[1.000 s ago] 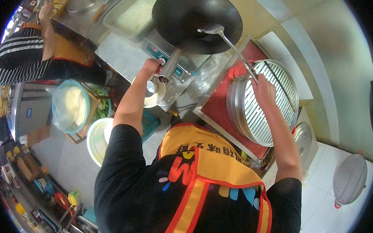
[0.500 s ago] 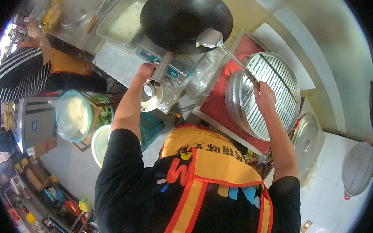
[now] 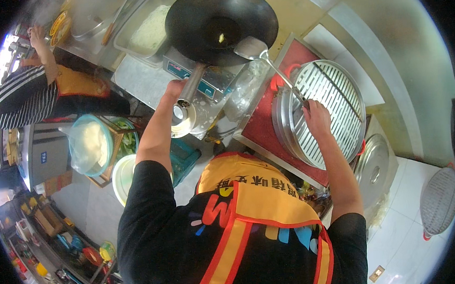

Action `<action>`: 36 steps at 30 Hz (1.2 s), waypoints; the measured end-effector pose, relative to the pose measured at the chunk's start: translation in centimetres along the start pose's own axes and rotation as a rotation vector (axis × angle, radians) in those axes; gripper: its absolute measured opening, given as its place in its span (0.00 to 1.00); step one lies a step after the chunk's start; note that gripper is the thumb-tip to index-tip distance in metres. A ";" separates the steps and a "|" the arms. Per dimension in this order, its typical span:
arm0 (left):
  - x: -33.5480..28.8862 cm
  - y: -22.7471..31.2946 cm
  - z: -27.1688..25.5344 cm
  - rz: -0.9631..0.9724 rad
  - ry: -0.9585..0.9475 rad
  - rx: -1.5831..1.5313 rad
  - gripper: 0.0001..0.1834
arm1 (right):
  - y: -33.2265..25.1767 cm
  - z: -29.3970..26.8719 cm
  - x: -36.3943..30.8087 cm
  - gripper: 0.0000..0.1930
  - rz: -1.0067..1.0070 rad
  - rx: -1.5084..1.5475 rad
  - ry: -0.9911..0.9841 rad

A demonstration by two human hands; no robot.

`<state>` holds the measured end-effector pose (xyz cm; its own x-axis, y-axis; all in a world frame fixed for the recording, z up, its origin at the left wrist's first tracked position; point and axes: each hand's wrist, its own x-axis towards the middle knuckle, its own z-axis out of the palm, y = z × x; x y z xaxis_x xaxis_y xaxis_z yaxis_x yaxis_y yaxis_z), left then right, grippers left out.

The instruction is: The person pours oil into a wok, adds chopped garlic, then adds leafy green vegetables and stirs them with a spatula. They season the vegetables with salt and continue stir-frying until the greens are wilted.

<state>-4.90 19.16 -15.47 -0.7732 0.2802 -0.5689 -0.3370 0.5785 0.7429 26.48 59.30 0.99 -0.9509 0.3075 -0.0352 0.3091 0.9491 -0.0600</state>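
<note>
My right hand (image 3: 317,116) is closed round the end of a long-handled metal wok spatula (image 3: 251,48). Its blade rests at or just above the near right rim of a dark wok (image 3: 190,28). A small pale yellow lump (image 3: 221,38) lies in the wok's bottom. My left hand (image 3: 176,87) is against the left side of the wok's thick metal handle (image 3: 192,83), by the front panel of the cooker (image 3: 174,67). The handle hides its fingertips, so whether it grips anything is unclear.
A metal tray of pale shreds (image 3: 149,30) stands left of the wok. Beneath my right forearm is a large slotted steamer (image 3: 333,95) on a red surface (image 3: 254,117). A co-worker (image 3: 75,80) stands at far left, near basins (image 3: 90,128). A round lid (image 3: 376,173) lies at right.
The pale lump has gone from the spatula's edge to the wok's bottom. My right hand and the spatula have shifted slightly left. The left hand stays by the handle.
</note>
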 end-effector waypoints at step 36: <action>-21.7 5.2 19.4 0.560 0.194 0.502 0.23 | -4.8 3.3 -16.0 0.13 0.220 0.821 0.394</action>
<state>20.53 30.92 -6.14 -0.8520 0.5211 -0.0497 0.3800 0.6810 0.6260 40.23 49.59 -1.49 -0.7595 0.6183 0.2021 0.2538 0.5677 -0.7831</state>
